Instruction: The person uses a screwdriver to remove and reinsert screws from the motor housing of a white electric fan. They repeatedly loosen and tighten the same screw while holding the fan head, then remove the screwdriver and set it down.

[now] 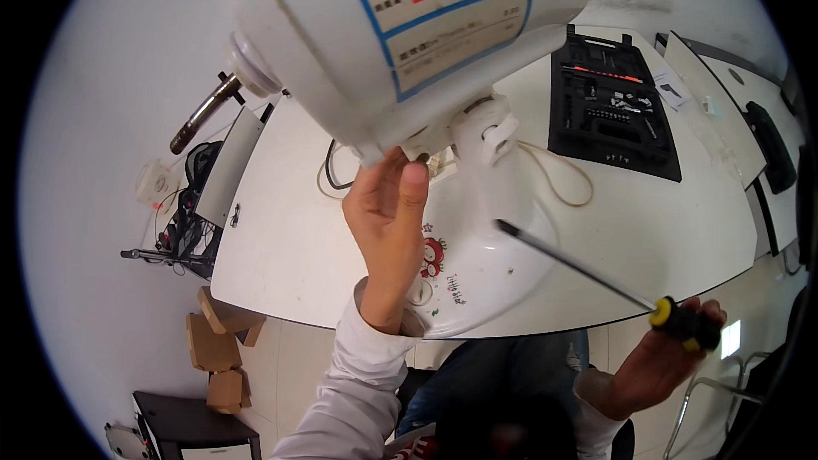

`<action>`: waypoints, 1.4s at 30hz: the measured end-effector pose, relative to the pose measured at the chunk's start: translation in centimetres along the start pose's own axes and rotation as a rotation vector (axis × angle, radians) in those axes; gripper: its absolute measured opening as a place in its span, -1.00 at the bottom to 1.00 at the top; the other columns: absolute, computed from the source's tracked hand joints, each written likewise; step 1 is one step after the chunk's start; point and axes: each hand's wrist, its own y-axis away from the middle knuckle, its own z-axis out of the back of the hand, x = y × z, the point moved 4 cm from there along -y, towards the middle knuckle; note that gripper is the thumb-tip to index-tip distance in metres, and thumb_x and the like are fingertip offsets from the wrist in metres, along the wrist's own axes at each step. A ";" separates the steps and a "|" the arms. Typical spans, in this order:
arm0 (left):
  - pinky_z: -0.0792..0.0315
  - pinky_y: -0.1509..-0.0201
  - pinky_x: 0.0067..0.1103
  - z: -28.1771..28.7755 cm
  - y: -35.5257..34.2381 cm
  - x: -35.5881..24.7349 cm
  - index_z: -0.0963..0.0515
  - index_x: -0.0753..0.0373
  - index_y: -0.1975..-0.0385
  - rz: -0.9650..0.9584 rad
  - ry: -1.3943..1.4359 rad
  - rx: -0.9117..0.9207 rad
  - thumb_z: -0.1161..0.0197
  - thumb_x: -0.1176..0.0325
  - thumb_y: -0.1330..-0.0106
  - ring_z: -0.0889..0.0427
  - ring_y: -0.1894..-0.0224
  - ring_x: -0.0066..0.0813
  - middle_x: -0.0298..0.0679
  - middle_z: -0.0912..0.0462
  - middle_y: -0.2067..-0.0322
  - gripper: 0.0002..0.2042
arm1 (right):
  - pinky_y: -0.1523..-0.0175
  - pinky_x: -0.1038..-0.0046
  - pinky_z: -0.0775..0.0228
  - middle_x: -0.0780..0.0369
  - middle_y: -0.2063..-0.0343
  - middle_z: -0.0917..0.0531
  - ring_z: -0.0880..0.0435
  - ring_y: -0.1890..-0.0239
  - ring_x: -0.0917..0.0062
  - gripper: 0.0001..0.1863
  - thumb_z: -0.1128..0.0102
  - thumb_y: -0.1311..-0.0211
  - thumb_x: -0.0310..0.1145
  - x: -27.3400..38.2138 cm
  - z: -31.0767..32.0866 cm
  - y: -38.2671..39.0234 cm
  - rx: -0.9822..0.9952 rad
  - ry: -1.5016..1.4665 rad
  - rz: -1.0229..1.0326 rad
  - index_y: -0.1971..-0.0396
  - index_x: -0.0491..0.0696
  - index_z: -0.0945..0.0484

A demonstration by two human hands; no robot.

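A white electric fan stands before me without blades or guard. Its motor housing [332, 43] fills the upper view, and a bare metal shaft [204, 115] sticks out to the left. Below are the tilt joint [486, 132] and the white base [511, 268] with a red cartoon print. My left hand [388, 217] reaches up under the housing, thumb and fingers closed beside the joint; what they pinch is hidden. At the lower right my right hand [660, 366] grips the black and yellow handle of a screwdriver [588, 268]. Its dark tip points up-left, in front of the base.
On the white table [665, 230] an open black tool case [609, 115] with bits and sockets lies at the back right. A pale cord [588, 192] loops behind the base. Cardboard boxes [213, 345] and a dark stool [192, 417] are on the floor at left.
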 end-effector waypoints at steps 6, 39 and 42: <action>-0.25 -0.01 -0.61 0.3 0.0 0.7 -0.36 0.43 0.03 -0.016 0.007 0.069 -0.12 0.39 -0.24 -0.42 0.14 -0.53 -0.20 -0.47 0.13 -0.65 | -0.20 0.06 -0.19 0.23 0.09 -0.34 -0.29 -0.14 0.23 -0.71 0.44 -0.37 -0.21 -1.1 -3.4 2.0 -0.172 -0.064 0.055 0.05 -0.01 -0.18; -0.34 0.03 -0.55 0.8 0.3 1.0 -0.41 0.40 0.12 0.064 0.011 0.072 -0.07 0.45 -0.25 -0.56 0.18 -0.37 -0.16 -0.56 0.23 -0.76 | -0.22 0.22 -0.20 0.32 0.08 -0.31 -0.37 -0.10 0.36 -0.54 -0.05 -0.18 -0.34 -2.6 -5.6 3.6 -0.310 0.347 0.149 -0.05 0.01 -0.11; -0.34 0.02 -0.54 0.8 0.2 1.0 -0.41 0.40 0.11 0.055 0.028 0.089 -0.08 0.45 -0.25 -0.56 0.18 -0.35 -0.16 -0.56 0.23 -0.75 | -0.22 0.23 -0.21 0.31 0.07 -0.30 -0.36 -0.10 0.36 -0.53 -0.05 -0.19 -0.34 -2.6 -5.6 3.6 -0.302 0.363 0.143 -0.06 0.02 -0.10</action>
